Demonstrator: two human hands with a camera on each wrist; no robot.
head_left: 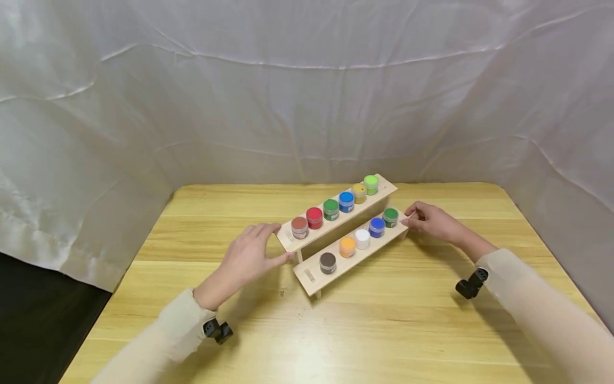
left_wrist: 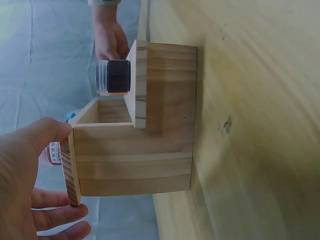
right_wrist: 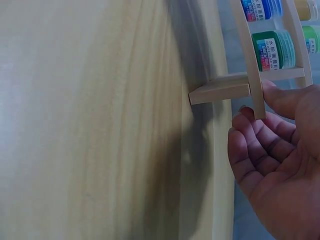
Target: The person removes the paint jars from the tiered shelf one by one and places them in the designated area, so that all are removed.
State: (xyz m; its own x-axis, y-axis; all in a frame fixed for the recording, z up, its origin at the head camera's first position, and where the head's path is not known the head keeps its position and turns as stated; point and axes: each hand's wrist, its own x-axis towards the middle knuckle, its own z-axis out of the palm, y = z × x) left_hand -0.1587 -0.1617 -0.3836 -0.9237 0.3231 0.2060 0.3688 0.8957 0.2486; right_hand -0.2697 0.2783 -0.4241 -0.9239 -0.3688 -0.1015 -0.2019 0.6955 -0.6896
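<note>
A two-tier wooden display rack [head_left: 313,255] stands at a slant on the table, holding several small paint jars. My left hand [head_left: 245,255] grips the left end of its upper shelf [left_wrist: 70,172], thumb at one edge and fingers at the other. At the far end of the lower shelf, my right hand [head_left: 433,221] pinches the board's tip [right_wrist: 257,102] between thumb and curled fingers. Upstairs are brown-red [head_left: 299,227], red, green, blue, ochre and light green [head_left: 371,184] jars. The lower row has black [head_left: 328,263], orange, white [head_left: 362,238], blue and dark green [head_left: 390,217] ones.
The rack rests on a light wooden table [head_left: 384,330]. A pale grey curtain [head_left: 288,106] hangs behind and at both sides. Dark cloth [head_left: 38,309] shows beyond the table's left edge. Small black cameras [head_left: 218,330] are worn on both wrists.
</note>
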